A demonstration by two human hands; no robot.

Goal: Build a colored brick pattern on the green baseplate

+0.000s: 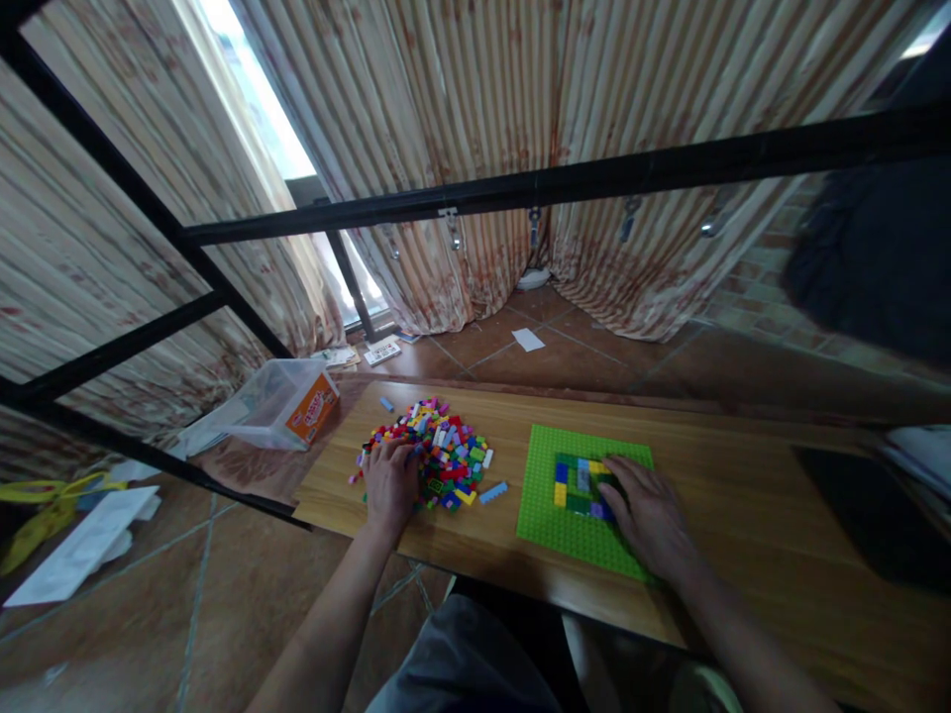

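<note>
My left hand (391, 480) reaches into the left side of a heap of small multicoloured toy bricks (446, 451). Its fingers are bent and slightly apart among the pieces, and no held brick can be made out. My right hand (650, 505) lies over the right part of a low brick build (572, 485) in blue, yellow, green and purple. Thumb and fingers are apart there, touching the build, and hide its right side. That build sits on a bright green studded baseplate (539, 510).
The wooden table (475, 545) carries a loose light-blue brick (493, 492) beside the heap and a dark flat panel (869, 505) at right. A clear plastic bin (278, 396) with an orange label stands left. A black metal bar (505, 193) crosses beyond the table, before striped curtains.
</note>
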